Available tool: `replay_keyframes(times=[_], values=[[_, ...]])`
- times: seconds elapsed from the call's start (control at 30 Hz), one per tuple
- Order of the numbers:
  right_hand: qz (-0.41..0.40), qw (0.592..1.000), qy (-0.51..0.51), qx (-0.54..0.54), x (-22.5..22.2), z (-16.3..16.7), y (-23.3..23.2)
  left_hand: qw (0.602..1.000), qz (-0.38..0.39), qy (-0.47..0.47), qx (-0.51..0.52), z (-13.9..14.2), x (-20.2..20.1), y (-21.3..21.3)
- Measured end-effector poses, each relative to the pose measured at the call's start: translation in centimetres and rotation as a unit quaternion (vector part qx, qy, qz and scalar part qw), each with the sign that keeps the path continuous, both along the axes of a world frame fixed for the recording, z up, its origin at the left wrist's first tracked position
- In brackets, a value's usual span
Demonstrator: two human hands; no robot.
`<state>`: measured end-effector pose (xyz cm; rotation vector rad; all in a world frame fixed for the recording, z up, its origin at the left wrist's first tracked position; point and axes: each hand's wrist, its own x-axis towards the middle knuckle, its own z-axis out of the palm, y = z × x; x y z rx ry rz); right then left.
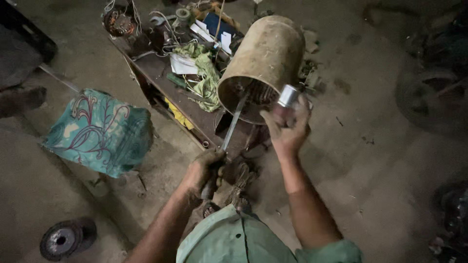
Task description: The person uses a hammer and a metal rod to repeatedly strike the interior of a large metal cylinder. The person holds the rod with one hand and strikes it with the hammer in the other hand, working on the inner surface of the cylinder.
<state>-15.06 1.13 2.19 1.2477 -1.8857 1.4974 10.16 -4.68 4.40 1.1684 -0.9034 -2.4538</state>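
Dust and grit are seen everywhere on the bare, packed floor [380,146], and dim light is thrown over the whole workshop. A low, dark wooden surface [156,73] is set at the top of the view, and it is heaped with tangled wires, a crumpled green rag [207,73] and scraps of paper. A cushion covered in teal patterned cloth [100,129] is placed to the left of it, and a round grinding disc [61,238] is left flat on the floor at lower left. A rusty, pitted metal cylinder [265,61] is tipped with its open mouth towards the camera, and copper-coloured windings are glimpsed inside. A long, flat, dull metal tool [233,124] is clamped in the grimy left hand [204,170], and its tip is pushed into the cylinder's mouth. A small shiny metal hammer head [288,95] is held up beside the cylinder's rim by the right hand [287,129], whose fingers are wrapped tight around the handle. A pale green garment [234,241] is seen at the bottom edge.
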Motion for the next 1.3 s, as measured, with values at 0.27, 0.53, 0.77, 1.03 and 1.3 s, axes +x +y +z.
replay_keyframes(times=[0.27,0.53,0.77,1.03,1.3], values=[[-0.024,0.95,0.211,0.23,-2.6,3.9,-0.2,1.0,0.008,0.024,0.009,-3.2,2.2,1.9],[0.024,0.92,0.217,0.327,-5.6,4.9,-0.3,0.997,0.007,0.068,0.029,-2.6,3.1,4.8],[0.03,0.796,0.369,0.479,-7.8,10.5,-1.9,0.999,0.031,0.021,0.001,-1.7,4.2,6.6],[0.115,0.679,0.566,0.452,-7.5,16.4,-5.6,0.997,0.052,0.056,0.022,-3.3,2.7,8.7],[0.16,0.798,0.485,0.32,-7.8,14.7,-3.7,0.983,0.168,-0.073,0.031,-3.8,1.8,9.3]])
